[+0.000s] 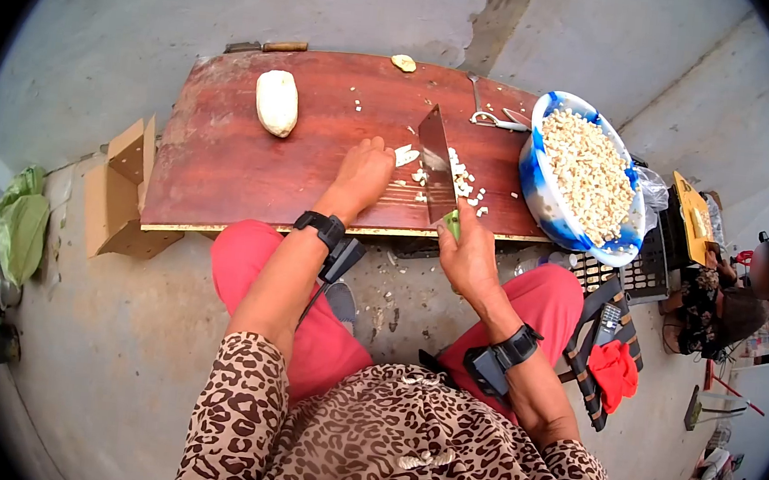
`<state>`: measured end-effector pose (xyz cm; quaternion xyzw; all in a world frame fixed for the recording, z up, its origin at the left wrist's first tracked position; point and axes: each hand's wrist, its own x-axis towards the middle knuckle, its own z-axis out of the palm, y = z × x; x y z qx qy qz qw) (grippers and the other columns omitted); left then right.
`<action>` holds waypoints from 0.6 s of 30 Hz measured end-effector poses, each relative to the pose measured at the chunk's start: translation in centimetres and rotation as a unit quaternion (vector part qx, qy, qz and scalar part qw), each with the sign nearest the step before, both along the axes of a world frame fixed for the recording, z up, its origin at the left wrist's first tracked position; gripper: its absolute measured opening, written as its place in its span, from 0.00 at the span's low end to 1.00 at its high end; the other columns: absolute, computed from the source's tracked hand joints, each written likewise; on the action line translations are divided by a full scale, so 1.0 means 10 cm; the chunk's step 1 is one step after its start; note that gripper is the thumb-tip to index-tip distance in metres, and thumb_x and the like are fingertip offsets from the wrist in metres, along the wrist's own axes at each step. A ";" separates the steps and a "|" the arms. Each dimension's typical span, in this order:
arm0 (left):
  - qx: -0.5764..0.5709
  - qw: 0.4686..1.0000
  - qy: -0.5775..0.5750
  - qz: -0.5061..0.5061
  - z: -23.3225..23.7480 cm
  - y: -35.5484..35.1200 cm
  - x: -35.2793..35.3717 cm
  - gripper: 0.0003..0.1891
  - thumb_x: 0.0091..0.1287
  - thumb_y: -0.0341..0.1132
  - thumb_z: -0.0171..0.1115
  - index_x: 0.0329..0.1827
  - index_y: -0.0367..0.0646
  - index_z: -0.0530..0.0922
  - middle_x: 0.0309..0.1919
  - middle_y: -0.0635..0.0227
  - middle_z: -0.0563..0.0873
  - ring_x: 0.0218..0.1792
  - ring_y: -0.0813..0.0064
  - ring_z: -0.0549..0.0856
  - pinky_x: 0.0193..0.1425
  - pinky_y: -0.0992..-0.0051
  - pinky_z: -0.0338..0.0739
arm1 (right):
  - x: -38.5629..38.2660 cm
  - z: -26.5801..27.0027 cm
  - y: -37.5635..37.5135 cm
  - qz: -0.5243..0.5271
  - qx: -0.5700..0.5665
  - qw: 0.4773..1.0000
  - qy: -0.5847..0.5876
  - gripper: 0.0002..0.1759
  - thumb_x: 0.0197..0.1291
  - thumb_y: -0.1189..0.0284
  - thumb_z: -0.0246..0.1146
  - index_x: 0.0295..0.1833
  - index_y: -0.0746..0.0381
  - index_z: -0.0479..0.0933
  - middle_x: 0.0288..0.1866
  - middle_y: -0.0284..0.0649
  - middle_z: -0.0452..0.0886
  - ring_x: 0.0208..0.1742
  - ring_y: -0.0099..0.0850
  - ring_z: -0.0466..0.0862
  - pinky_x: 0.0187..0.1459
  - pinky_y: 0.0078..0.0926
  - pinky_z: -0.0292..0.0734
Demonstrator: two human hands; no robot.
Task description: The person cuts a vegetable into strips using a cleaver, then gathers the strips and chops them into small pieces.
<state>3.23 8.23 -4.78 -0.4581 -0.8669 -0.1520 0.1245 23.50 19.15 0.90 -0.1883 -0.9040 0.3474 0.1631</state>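
Observation:
On the red-brown wooden table (215, 168), my left hand (366, 175) is closed with its fingertips against pale sliced strips (406, 155). My right hand (470, 253) grips the green handle (452, 221) of a broad cleaver (438, 166), whose blade stands upright just right of the strips. Small white diced pieces (466, 181) lie beside the blade, mostly on its right. A whole peeled pale root (276, 103) rests at the table's left. At the right end is a blue and white basin (536, 176) full of diced pieces (587, 176).
A peeler (500, 122) and a yellowish end piece (403, 63) lie near the table's far edge. An open cardboard box (115, 200) stands at the left. Black crates (645, 270) and a red cloth (613, 376) are at the right. Another person (734, 306) sits farther right.

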 end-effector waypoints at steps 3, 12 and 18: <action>-0.012 0.999 -0.033 -0.021 0.03 -0.09 -0.04 0.09 0.63 0.26 0.54 0.39 0.34 0.82 0.42 0.48 0.83 0.46 0.50 0.83 0.52 0.57 0.78 | 0.01 0.02 0.03 -0.007 0.008 1.000 0.012 0.26 0.63 0.76 0.64 0.66 0.70 0.69 0.42 0.64 0.83 0.47 0.61 0.84 0.46 0.47 0.78; 0.006 0.998 -0.062 0.005 0.15 -0.34 0.14 0.09 0.61 0.26 0.58 0.43 0.39 0.82 0.44 0.55 0.81 0.52 0.53 0.79 0.56 0.57 0.73 | -0.01 -0.09 -0.10 0.033 0.009 0.999 0.006 0.26 0.63 0.76 0.63 0.66 0.71 0.68 0.40 0.64 0.82 0.45 0.61 0.83 0.45 0.48 0.78; 0.083 0.994 -0.071 0.008 -0.04 -0.15 0.18 0.11 0.59 0.27 0.62 0.45 0.42 0.82 0.43 0.60 0.79 0.51 0.57 0.78 0.56 0.59 0.73 | -0.06 -0.06 0.02 0.027 0.041 0.998 -0.026 0.27 0.61 0.80 0.60 0.65 0.74 0.65 0.41 0.66 0.82 0.42 0.63 0.82 0.45 0.55 0.76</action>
